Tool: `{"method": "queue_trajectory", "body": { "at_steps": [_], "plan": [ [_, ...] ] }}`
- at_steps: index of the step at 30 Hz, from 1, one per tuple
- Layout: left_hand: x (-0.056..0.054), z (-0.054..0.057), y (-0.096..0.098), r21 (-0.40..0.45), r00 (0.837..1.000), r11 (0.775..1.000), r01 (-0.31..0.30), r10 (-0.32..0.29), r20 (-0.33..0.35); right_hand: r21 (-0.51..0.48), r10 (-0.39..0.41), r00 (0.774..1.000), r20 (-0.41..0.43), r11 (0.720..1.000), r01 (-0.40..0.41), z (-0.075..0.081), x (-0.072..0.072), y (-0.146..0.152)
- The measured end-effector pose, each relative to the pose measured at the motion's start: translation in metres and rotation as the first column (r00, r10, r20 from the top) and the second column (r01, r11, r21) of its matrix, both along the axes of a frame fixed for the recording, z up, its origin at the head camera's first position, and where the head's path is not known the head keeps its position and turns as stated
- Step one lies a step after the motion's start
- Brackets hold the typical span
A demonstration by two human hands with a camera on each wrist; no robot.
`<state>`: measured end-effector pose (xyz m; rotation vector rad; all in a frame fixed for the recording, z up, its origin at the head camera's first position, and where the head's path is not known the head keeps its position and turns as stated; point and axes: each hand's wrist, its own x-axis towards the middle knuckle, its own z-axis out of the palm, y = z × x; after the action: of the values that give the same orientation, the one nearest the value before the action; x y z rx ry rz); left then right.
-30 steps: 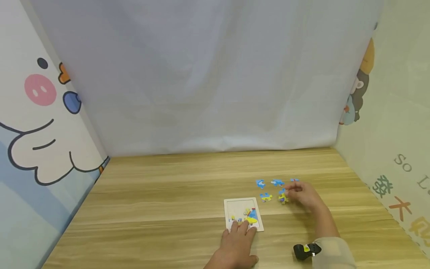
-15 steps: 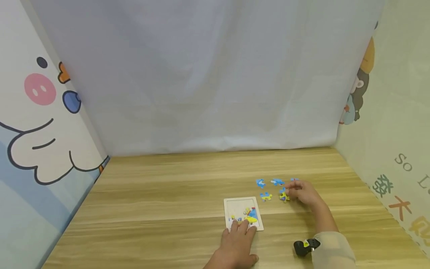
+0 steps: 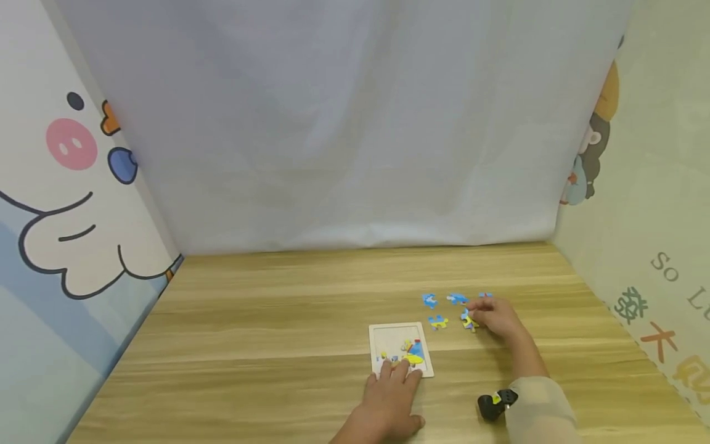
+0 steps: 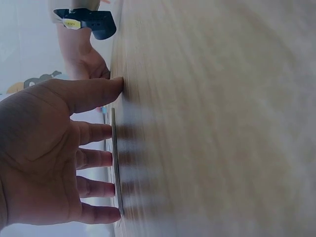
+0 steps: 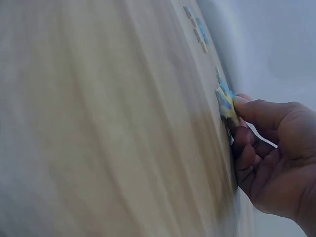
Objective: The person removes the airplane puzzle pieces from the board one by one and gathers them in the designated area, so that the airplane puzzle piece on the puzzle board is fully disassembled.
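My left hand [image 3: 388, 401] lies with its fingers spread over the near edge of a square wooden puzzle board [image 3: 373, 339]. In the left wrist view, the fingers are straight and their tips meet the board's thin edge [image 4: 117, 173]. A yellow-and-blue group of pieces shows in the board's lower right, partly hidden by those fingers. To the board's right, my right hand [image 3: 499, 317] pinches a yellow-and-blue puzzle piece [image 5: 227, 106] between thumb and fingers. The piece is tilted, close over the table.
Beyond the board lie more loose pieces: a blue one [image 3: 429, 300], a second blue one [image 3: 457, 298], one [image 3: 485, 295] partly behind the right hand, and a blue-and-yellow one [image 3: 438, 322]. A black device [image 3: 496, 404] sits at the right sleeve. A white cloth [image 3: 366, 154] hangs behind the table.
The yellow-and-blue puzzle piece has turned a little in my right fingers, which stay near the same spot. My left hand keeps its place on the board. The head view has shifted slightly.
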<state>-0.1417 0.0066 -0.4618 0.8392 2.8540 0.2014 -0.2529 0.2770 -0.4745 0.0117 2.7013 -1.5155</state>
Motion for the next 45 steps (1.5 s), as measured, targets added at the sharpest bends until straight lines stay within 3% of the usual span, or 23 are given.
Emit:
{"method": "queue_trajectory", "body": {
  "at_steps": [4, 18, 25, 32, 35, 38, 42, 45],
  "plan": [
    [-0.001, -0.001, 0.001, -0.003, 1.000, 1.000, -0.002, 0.002, -0.017, 0.054, -0.010, 1.000, -0.019, 0.998, 0.011, -0.001, -0.003, -0.002],
    [0.001, -0.001, 0.004, -0.021, 1.000, 1.000, 0.011, -0.011, -0.021, 0.088, -0.040, 0.999, -0.017, 0.995, 0.041, -0.002, -0.001, 0.000],
    [0.000, -0.003, 0.005, -0.004, 1.000, 1.000, 0.021, -0.021, -0.010, 0.053, -0.028, 0.999, -0.020, 0.998, 0.029, 0.003, 0.008, -0.002],
    [-0.002, 0.003, 0.000, 0.080, 0.999, 0.997, -0.004, 0.001, 0.032, 0.072, 0.018, 0.996, -0.085, 0.997, -0.012, 0.014, 0.021, -0.014],
    [0.000, 0.005, 0.000, 0.086, 1.000, 0.996, 0.012, -0.014, 0.015, 0.068, 0.046, 0.991, -0.124, 0.997, -0.038, 0.017, 0.026, -0.021],
    [0.002, 0.005, 0.003, 0.087, 0.998, 0.995, 0.046, -0.043, -0.046, 0.058, 0.072, 0.985, -0.155, 0.996, -0.063, 0.017, 0.030, -0.028],
    [0.002, 0.003, 0.007, 0.098, 0.988, 0.991, 0.086, -0.072, -0.137, 0.008, 0.094, 0.987, -0.132, 0.996, -0.094, 0.014, 0.034, -0.036],
    [0.001, -0.001, 0.009, 0.111, 0.985, 0.990, 0.086, -0.068, -0.161, -0.016, 0.134, 0.983, -0.125, 0.990, -0.137, 0.012, 0.035, -0.041]
  ]
}}
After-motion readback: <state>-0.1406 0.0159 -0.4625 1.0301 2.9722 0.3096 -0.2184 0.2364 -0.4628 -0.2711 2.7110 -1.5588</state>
